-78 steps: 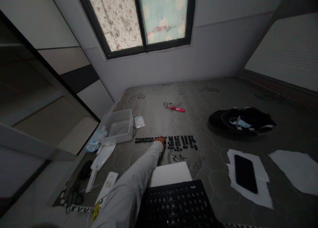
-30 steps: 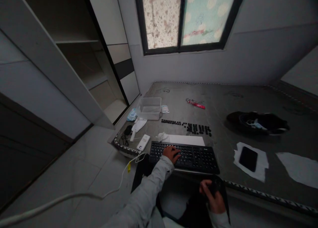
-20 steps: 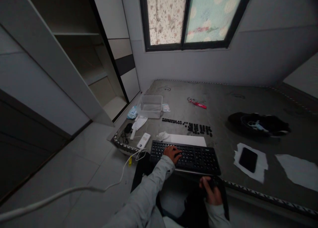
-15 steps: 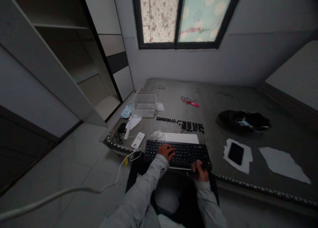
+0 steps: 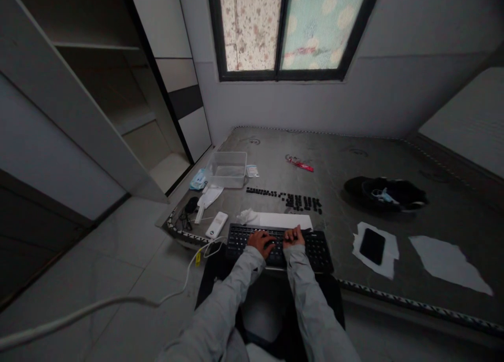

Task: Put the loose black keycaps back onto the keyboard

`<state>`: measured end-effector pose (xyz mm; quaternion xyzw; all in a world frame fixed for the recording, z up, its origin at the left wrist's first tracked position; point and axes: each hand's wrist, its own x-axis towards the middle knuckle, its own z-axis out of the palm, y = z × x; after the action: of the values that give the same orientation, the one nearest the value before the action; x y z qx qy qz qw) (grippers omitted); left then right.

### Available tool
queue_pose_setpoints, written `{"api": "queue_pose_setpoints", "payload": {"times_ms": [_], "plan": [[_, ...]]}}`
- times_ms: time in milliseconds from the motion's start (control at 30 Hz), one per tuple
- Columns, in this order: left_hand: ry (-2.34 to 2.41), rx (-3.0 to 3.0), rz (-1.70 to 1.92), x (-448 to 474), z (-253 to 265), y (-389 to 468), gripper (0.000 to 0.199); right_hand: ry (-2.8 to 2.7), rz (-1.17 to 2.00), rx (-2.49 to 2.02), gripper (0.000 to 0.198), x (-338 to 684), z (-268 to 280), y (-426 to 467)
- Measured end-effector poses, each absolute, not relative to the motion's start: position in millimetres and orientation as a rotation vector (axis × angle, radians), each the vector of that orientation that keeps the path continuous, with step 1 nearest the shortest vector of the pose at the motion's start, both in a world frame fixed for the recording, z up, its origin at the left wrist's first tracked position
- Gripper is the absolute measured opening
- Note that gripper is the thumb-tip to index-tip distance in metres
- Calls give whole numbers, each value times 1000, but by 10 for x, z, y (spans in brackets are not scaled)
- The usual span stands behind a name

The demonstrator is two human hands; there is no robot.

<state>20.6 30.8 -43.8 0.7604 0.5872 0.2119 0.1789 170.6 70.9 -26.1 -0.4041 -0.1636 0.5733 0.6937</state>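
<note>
Resting on keyboard: L hand, R hand

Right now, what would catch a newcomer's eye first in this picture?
Both hands, the left hand and right hand, rest on a black keyboard at the near edge of a bare grey mattress. Just behind it, loose black keycaps lie in rows. To the right, a black phone lies on white paper.
</note>
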Motion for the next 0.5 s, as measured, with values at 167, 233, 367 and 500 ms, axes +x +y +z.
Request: {"api": "queue_pose_setpoints", "payload": {"times_ms": [167,233,367,500], "plan": [[1674,2136,577,214,-425,316,30,-395,1288,-912,61,1691,-324,752],[1670,2134,582,214,-420,317,30,-412,1293,-913,60,1696,-341,757],[1655,2142,595,208,-416,316,30,-461,1306,-916,59,1697,-362,753],[1650,2147,596,204,-417,316,30,-502,1319,-930,59,1688,-384,768]]}}
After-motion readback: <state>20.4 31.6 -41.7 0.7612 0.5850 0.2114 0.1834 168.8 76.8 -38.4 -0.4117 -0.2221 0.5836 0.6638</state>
